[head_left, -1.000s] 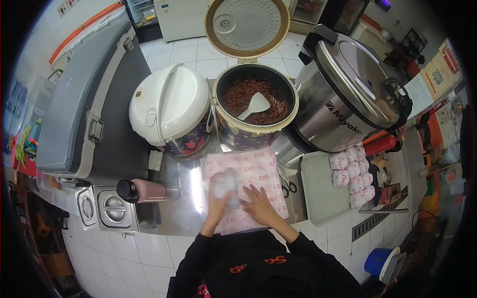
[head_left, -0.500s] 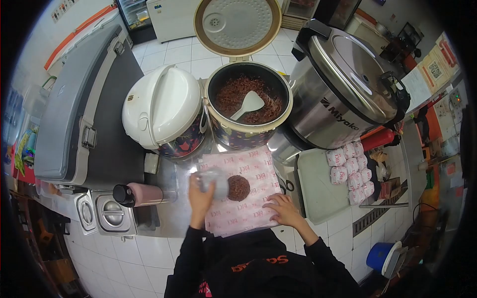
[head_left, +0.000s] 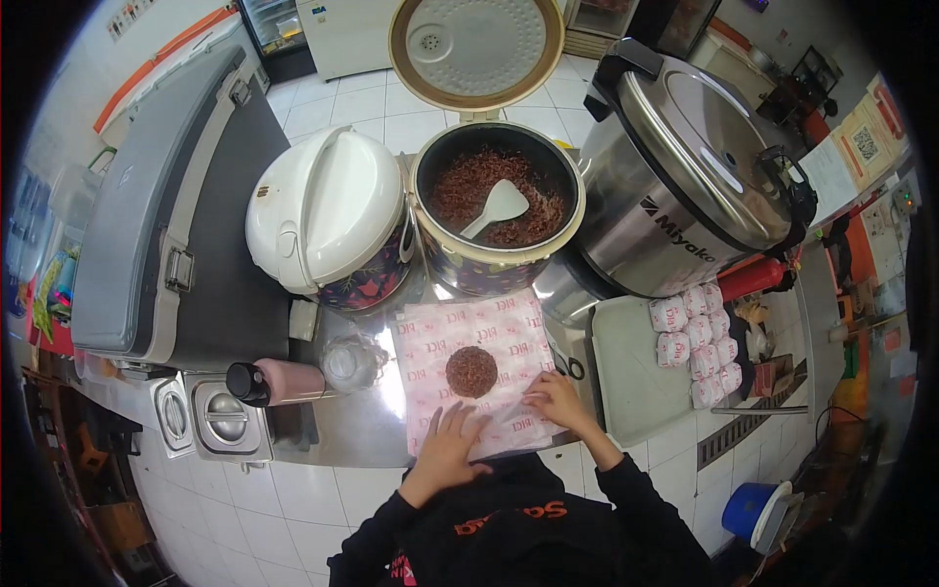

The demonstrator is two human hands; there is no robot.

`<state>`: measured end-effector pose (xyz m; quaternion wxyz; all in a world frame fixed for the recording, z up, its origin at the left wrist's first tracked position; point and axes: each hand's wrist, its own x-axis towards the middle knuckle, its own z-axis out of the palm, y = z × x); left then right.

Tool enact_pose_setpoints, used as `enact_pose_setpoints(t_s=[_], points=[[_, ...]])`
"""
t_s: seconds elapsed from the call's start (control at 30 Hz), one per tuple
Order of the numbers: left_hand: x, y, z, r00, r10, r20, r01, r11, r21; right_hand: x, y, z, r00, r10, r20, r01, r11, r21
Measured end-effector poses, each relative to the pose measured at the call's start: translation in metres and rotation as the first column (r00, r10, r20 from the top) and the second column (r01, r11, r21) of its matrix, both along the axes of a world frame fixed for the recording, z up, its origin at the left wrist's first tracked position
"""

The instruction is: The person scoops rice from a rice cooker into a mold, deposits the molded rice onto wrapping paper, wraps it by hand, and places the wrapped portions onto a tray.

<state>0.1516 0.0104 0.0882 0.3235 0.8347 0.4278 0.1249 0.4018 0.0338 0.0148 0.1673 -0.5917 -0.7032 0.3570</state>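
A round mound of reddish-brown cooked rice (head_left: 471, 372) lies on a stack of printed pink wrapping paper (head_left: 430, 338). My left hand (head_left: 452, 452) rests on the near left part of the paper, fingers spread, holding nothing. At the right edge of the stack, my right hand (head_left: 555, 399) has its fingers drawn together on the top sheet, which wrinkles beside them. A clear plastic cup (head_left: 350, 365) stands on the metal table left of the paper. Behind the paper, an open rice cooker (head_left: 489, 269) holds reddish-brown rice with a white rice paddle (head_left: 503, 203) lying in it.
To the left are a closed white-lidded cooker (head_left: 328, 210), a grey cool box (head_left: 147, 215), a pink bottle (head_left: 284, 382) and lidded steel pans (head_left: 225, 419). On the right, a large steel cooker (head_left: 675, 186) stands behind a tray (head_left: 626, 391) with several wrapped parcels (head_left: 702, 333). Scissors (head_left: 569, 367) lie between.
My left hand has let go of the clear cup, now left of the paper, and moved down onto the sheet. My right hand's fingers have drawn together at the paper's edge.
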Motion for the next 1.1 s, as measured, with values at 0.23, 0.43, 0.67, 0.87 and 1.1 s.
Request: enact_pose_setpoints(t_s=[0.23,0.43,0.67,0.87,1.1], points=[[-0.048,-0.003,-0.046,0.949,0.314,0.007,-0.314,0.949,0.015,-0.022,-0.008,0.066,0.996,0.085,0.018,-0.087,0.978,0.192],[-0.049,-0.016,-0.029,0.941,0.297,0.16,-0.328,0.918,0.224,-0.012,-0.025,0.038,0.903,0.135,0.408,-0.273,0.914,0.301],[-0.062,-0.018,-0.036,0.894,0.379,0.241,-0.403,0.913,0.059,0.017,-0.018,0.022,0.965,0.032,-0.261,-0.051,0.996,-0.067],[-0.034,0.03,-0.075,0.412,0.794,0.447,-0.674,0.595,-0.437,-0.006,0.025,-0.031,0.777,-0.448,-0.443,0.343,0.89,-0.299],[-0.03,0.042,-0.048,0.5,0.845,0.189,-0.818,0.532,-0.216,-0.011,0.022,-0.034,0.491,-0.633,-0.599,0.446,0.773,-0.451]])
